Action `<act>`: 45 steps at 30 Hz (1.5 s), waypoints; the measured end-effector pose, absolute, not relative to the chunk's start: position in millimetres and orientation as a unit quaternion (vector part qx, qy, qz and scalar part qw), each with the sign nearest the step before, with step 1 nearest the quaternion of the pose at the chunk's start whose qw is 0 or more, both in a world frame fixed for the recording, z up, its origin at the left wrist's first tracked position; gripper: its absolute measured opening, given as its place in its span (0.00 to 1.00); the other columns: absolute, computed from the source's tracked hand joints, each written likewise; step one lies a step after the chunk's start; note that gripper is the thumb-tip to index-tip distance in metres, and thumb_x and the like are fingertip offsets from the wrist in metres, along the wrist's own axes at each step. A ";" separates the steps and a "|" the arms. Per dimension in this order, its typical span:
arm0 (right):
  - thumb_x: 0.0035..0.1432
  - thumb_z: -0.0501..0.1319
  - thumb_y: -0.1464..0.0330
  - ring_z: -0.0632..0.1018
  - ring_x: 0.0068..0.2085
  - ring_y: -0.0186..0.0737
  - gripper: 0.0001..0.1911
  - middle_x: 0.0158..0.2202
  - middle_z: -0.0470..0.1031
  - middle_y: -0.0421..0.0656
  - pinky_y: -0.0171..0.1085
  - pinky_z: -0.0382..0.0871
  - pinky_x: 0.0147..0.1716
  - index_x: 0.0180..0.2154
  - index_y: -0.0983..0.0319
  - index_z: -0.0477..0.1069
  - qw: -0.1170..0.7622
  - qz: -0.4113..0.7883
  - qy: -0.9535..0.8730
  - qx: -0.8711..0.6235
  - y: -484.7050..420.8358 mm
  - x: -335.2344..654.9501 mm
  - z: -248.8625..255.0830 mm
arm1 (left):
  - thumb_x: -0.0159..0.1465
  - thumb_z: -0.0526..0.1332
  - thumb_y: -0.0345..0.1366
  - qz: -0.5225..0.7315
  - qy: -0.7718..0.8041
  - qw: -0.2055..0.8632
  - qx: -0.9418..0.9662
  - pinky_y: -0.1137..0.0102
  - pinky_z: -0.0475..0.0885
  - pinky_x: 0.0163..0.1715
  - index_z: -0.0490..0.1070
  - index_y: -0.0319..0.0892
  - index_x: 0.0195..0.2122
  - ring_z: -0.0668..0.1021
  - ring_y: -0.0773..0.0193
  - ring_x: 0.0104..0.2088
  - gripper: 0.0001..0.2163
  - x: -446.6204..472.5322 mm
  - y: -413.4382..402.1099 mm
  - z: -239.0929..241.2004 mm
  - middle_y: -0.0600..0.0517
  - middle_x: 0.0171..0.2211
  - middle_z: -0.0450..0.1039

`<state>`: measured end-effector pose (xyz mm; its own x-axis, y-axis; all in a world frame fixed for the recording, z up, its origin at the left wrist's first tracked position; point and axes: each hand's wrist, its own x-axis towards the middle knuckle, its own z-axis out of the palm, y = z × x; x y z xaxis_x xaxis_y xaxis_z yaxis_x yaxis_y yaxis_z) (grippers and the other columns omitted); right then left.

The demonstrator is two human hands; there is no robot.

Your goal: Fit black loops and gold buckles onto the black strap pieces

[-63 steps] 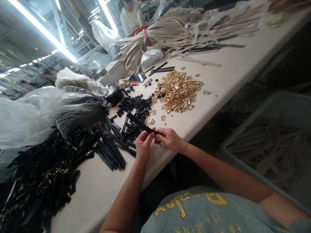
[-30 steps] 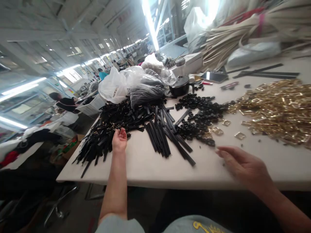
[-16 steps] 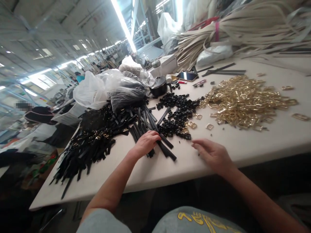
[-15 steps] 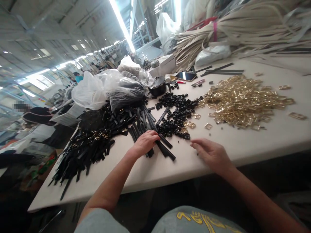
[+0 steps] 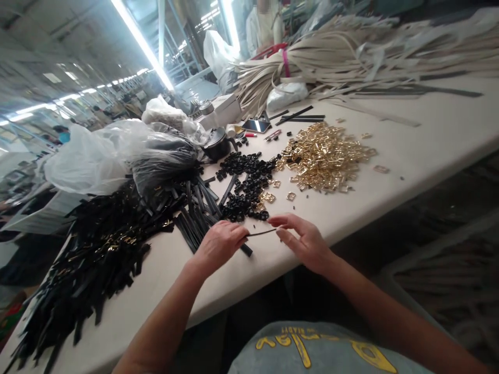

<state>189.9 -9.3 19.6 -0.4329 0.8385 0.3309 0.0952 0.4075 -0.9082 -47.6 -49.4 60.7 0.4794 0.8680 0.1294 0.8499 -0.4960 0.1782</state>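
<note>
Holding a thin black strap level just above the bench's near edge, the left hand closes round one end. The right hand pinches the other end between thumb and forefinger, its remaining fingers loose. Just beyond the hands lies a heap of black loops, touching a pile of gold buckles nearer the bench's middle. More black straps sprawl toward the left end.

Grey shirt, bottom edge of the view: yellow printed lettering, seen upside down. A small line appears to read "READY". The larger yellow letters beneath are cut off and cannot be read.
</note>
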 end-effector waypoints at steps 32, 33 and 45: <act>0.60 0.63 0.68 0.79 0.40 0.40 0.07 0.38 0.80 0.42 0.37 0.72 0.41 0.42 0.59 0.76 0.378 0.283 -0.814 -0.338 -20.9 204.8 17.2 | 0.57 0.68 0.39 0.500 0.541 0.567 0.369 0.68 0.73 0.40 0.69 0.41 0.55 0.78 0.66 0.30 0.25 26.9 -66.0 23.3 0.55 0.26 0.73; 0.60 0.64 0.67 0.79 0.40 0.39 0.08 0.38 0.80 0.42 0.36 0.71 0.41 0.42 0.59 0.76 0.375 0.281 -0.818 -0.333 -21.7 205.2 14.6 | 0.57 0.68 0.39 0.504 0.542 0.565 0.364 0.69 0.72 0.39 0.69 0.41 0.55 0.77 0.67 0.29 0.25 28.3 -68.5 22.6 0.57 0.24 0.71; 0.63 0.59 0.67 0.74 0.29 0.35 0.07 0.29 0.74 0.41 0.33 0.61 0.29 0.35 0.62 0.75 0.346 0.169 -0.875 -0.295 -27.4 201.0 11.8 | 0.61 0.63 0.40 0.480 0.588 0.489 0.428 0.72 0.67 0.34 0.65 0.42 0.59 0.73 0.68 0.28 0.24 33.0 -88.4 27.0 0.57 0.23 0.69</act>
<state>201.0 -27.4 11.8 -0.5866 0.6326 0.5058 0.3992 0.7692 -0.4990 33.0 -88.4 27.0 -0.1541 0.9743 -0.1642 0.0340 0.1714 0.9846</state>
